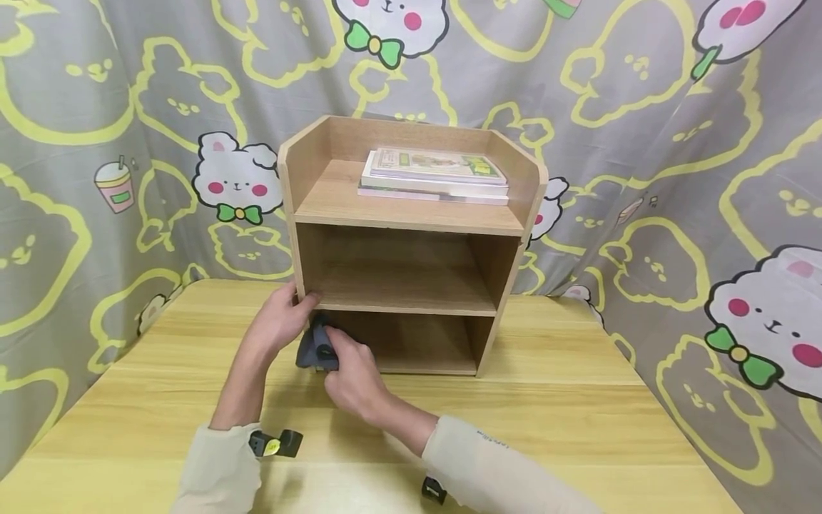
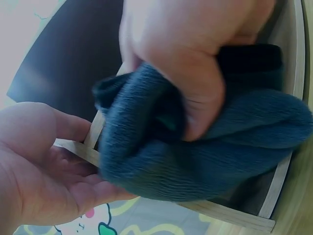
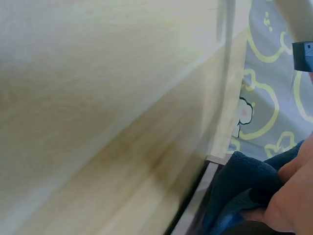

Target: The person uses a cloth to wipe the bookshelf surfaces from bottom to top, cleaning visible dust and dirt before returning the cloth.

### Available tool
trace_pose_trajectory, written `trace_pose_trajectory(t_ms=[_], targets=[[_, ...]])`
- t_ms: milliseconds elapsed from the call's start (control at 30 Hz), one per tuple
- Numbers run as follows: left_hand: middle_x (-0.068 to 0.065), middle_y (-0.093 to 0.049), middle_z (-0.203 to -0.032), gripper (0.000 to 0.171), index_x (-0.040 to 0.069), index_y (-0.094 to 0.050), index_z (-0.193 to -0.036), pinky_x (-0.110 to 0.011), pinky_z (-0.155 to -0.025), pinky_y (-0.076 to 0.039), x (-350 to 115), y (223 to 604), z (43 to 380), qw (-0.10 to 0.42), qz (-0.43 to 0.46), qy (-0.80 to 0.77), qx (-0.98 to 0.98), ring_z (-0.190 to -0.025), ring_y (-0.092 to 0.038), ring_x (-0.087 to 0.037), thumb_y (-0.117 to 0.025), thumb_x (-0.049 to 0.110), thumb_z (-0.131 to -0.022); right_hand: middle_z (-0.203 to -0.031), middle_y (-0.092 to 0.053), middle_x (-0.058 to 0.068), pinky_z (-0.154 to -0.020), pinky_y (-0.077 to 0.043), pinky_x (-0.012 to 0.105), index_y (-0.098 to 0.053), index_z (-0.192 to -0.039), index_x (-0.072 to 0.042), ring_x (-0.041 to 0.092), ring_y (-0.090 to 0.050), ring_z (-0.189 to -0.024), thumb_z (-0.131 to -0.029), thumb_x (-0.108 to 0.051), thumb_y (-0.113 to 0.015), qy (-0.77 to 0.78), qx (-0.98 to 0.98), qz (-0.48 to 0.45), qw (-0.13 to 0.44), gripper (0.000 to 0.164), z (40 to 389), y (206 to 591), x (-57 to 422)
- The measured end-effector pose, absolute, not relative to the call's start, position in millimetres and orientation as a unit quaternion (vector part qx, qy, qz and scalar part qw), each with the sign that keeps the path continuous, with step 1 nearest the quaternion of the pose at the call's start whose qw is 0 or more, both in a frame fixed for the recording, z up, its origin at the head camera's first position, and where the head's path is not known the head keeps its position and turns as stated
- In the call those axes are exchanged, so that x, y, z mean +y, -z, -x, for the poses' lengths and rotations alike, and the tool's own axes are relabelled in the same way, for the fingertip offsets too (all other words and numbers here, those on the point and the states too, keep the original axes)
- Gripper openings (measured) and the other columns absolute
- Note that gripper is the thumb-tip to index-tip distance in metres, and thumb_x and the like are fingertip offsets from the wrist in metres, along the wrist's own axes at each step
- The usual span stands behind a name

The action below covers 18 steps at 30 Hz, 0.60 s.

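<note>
A small wooden shelf unit [image 1: 327,193] with two open compartments below its top stands on the table. My left hand [image 1: 282,320] grips its left side panel, with the thumb at the front edge and the fingers around the outer side. My right hand [image 1: 356,375] holds a folded dark blue-grey cloth [image 1: 311,351] at the lower left front corner, by the bottom compartment. In the left wrist view the cloth [image 2: 195,166] bunches around the right thumb and covers part of the panel edge. The right wrist view shows the cloth [image 3: 249,183] against the frame's corner.
Several stacked books [image 1: 437,175] lie on the unit's top, toward the right. Under the unit is a light wood-grain table [image 1: 565,428]. A patterned grey curtain [image 1: 642,143] hangs behind and along both sides. Small black devices [image 1: 276,444] sit at both wrists.
</note>
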<state>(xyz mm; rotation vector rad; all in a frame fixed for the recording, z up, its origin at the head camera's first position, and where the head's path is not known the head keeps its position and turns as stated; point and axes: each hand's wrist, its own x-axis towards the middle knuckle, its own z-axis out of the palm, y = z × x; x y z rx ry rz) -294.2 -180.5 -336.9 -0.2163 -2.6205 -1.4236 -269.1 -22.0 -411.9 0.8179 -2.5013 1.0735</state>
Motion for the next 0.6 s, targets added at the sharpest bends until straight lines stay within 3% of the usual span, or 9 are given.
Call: trace_pose_trajectory(t_ms=[267, 467, 600], targets=[[-0.031, -0.056, -0.141, 0.051, 0.003, -0.043, -0.151, -0.056, -0.110, -0.040, -180.0, 337.2, 294.8, 0.071, 0.063, 0.471, -0.877, -0.133, -0.052, -0.045, -0.048, 0.023, -0.105, -0.128, -0.065, 0.001, -0.088, -0.052, 0.023, -0.052, -0.143, -0.013, 0.012, -0.061, -0.104, -0.061, 0.016, -0.054, -0.363, -0.857, -0.308, 0.195, 0.086, 264.6, 394.8, -24.1], [-0.031, -0.055, -0.141, 0.052, 0.003, -0.042, -0.152, -0.057, -0.110, -0.039, -182.3, 335.8, 294.2, 0.070, 0.065, 0.472, -0.876, -0.133, -0.052, -0.045, -0.047, 0.023, -0.105, -0.123, -0.066, 0.002, -0.089, -0.053, 0.023, -0.056, -0.136, -0.009, 0.013, -0.063, -0.106, -0.064, 0.014, -0.057, -0.324, -0.875, -0.309, 0.185, 0.076, 265.7, 385.3, -28.3], [-0.030, -0.055, -0.142, 0.052, 0.002, -0.042, -0.152, -0.057, -0.112, -0.038, -181.1, 335.6, 295.1, 0.070, 0.065, 0.472, -0.876, -0.134, -0.050, -0.046, -0.047, 0.022, -0.104, -0.119, -0.066, 0.001, -0.084, -0.051, 0.020, -0.058, -0.130, -0.011, 0.012, -0.062, -0.099, -0.065, 0.016, -0.058, -0.328, -0.879, -0.299, 0.173, 0.070, 269.5, 382.5, -28.2]])
